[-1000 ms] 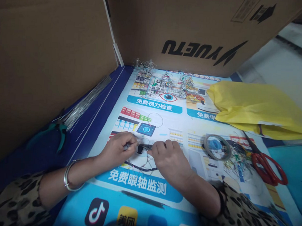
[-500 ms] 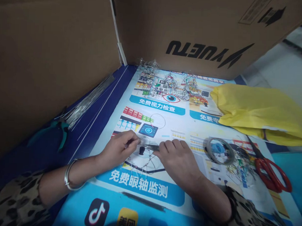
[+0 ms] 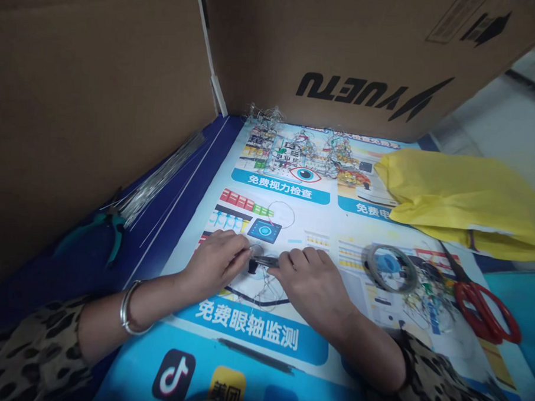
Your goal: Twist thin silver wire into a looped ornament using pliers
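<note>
Thin wire pieces (image 3: 260,290) hang between my hands, over the printed sheet (image 3: 287,240). My left hand (image 3: 220,260) is pinched on the wire near the tip of a small metal tool. That tool (image 3: 266,261), like tweezers, is held in my right hand (image 3: 314,285), its tip pointing left and close to my left fingertips. A thin wire loop (image 3: 281,214) lies just beyond my hands. The exact point where tool and wire meet is too small to make out.
Green-handled pliers (image 3: 115,241) and a wire bundle (image 3: 162,175) lie at left. A tape roll (image 3: 391,269), red scissors (image 3: 484,310) and a yellow bag (image 3: 463,194) sit at right. Tangled wire pieces (image 3: 336,153) lie at the back, before cardboard walls (image 3: 346,26).
My left hand has shifted slightly right, nearer the tool's tip, and its fingers are closer together. The whole view has moved slightly.
</note>
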{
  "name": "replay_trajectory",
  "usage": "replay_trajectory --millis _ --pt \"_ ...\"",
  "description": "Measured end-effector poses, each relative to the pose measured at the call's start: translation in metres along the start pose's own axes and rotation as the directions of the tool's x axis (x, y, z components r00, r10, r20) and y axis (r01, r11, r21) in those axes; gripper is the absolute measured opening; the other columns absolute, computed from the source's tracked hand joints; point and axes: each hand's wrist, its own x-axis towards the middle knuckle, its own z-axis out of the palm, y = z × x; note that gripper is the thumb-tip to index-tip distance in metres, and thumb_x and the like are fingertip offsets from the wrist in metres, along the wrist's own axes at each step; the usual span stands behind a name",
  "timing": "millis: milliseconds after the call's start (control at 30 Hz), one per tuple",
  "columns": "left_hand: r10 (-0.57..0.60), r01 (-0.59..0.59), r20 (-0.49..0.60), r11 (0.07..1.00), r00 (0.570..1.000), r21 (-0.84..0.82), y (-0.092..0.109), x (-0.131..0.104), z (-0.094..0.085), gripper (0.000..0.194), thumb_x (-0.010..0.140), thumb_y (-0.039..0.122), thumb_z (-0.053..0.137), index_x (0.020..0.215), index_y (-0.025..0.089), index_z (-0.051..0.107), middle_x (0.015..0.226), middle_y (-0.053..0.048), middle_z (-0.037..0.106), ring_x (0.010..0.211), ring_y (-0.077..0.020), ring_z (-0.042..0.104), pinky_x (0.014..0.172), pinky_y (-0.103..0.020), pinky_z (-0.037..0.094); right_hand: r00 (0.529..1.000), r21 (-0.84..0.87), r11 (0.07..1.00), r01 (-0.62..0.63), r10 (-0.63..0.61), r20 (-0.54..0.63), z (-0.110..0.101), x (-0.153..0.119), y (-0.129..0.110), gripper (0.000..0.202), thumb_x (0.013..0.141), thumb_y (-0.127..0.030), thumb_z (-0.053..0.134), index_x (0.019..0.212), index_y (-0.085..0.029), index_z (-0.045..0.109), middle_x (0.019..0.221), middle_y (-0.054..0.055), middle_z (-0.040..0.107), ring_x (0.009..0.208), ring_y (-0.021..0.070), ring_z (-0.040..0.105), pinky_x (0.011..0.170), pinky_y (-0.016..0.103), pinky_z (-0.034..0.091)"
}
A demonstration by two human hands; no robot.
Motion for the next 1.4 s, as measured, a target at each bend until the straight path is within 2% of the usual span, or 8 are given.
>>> replay_trajectory --millis 133,333,533,800,1400 --pt "0.004 -0.001 -0.033 0.998 0.999 0.070 0.000 0.001 0.004 0.018 0.088 0.023 0.040 0.076 0.016 0.051 0.068 -0.003 0.056 0.068 -0.0168 0.050 0.062 -0.030 0.036 1.000 -0.003 1.000 0.003 -0.003 0.005 0.000 0.001 -0.002 0.024 0.088 -0.035 0.046 0.076 -0.017 0.057 0.070 0.004 0.056 0.068 0.0186 0.044 0.062 0.033 0.022" --pt "0.040 -0.024 -0.096 0.985 0.995 0.170 0.001 -0.001 0.007 0.018 0.086 0.022 0.042 0.071 0.017 0.050 0.062 -0.002 0.052 0.062 -0.0163 0.049 0.060 -0.029 0.036 0.995 -0.030 0.999 -0.042 0.045 0.090 -0.008 0.002 -0.008 0.022 0.088 -0.033 0.047 0.075 -0.017 0.056 0.069 0.005 0.055 0.069 0.0204 0.046 0.061 0.034 0.023" --pt "0.020 0.007 -0.129 0.980 0.991 0.201 0.000 -0.002 0.009 0.014 0.084 0.020 0.045 0.071 0.017 0.049 0.062 -0.002 0.054 0.062 -0.0165 0.051 0.060 -0.029 0.038 0.987 -0.110 0.993 -0.043 0.059 0.146 -0.014 0.001 -0.014 0.014 0.086 -0.026 0.049 0.088 -0.015 0.057 0.072 0.007 0.055 0.069 0.0213 0.048 0.061 0.034 0.025" --pt "-0.012 0.050 -0.142 0.962 0.990 0.268 -0.001 -0.002 0.009 0.015 0.085 0.024 0.045 0.071 0.017 0.048 0.063 -0.002 0.056 0.062 -0.0172 0.053 0.059 -0.029 0.040 0.991 -0.116 0.992 -0.045 0.059 0.119 -0.014 0.005 -0.020 0.013 0.085 -0.024 0.049 0.086 -0.014 0.057 0.071 0.007 0.054 0.067 0.0215 0.048 0.058 0.033 0.027" --pt "-0.083 0.115 -0.148 0.968 0.986 0.224 -0.001 -0.001 0.010 0.014 0.084 0.022 0.045 0.070 0.019 0.045 0.060 0.001 0.052 0.058 -0.0145 0.050 0.054 -0.026 0.036 0.990 -0.119 0.990 -0.078 0.091 0.108 -0.010 0.010 -0.024 0.016 0.086 -0.022 0.046 0.086 -0.012 0.058 0.071 0.009 0.056 0.065 0.0208 0.048 0.058 0.033 0.027"
